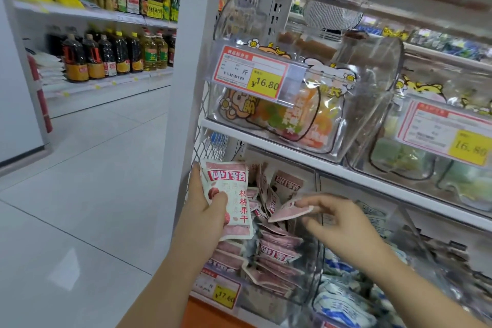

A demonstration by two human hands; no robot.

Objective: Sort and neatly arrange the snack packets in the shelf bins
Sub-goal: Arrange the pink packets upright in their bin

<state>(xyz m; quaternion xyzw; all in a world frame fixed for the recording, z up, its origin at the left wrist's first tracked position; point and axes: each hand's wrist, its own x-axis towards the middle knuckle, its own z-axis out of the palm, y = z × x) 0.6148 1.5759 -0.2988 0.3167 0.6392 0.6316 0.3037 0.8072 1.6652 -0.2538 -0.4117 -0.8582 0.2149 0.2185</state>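
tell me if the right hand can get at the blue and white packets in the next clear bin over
Probably yes: the right hand is beside that bin's open top, nothing covering the blue and white packets, though it already pinches a small pink packet.

bin (300, 298) top open — shelf board (332, 165) close above | aisle floor (80, 194) free

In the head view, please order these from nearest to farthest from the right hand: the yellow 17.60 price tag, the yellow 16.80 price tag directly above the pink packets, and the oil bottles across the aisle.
From the right hand:
1. The 17.60 price tag, below and to the left, on the bin of pink packets.
2. The 16.80 price tag, on the shelf above.
3. The oil bottles, far left across the aisle.
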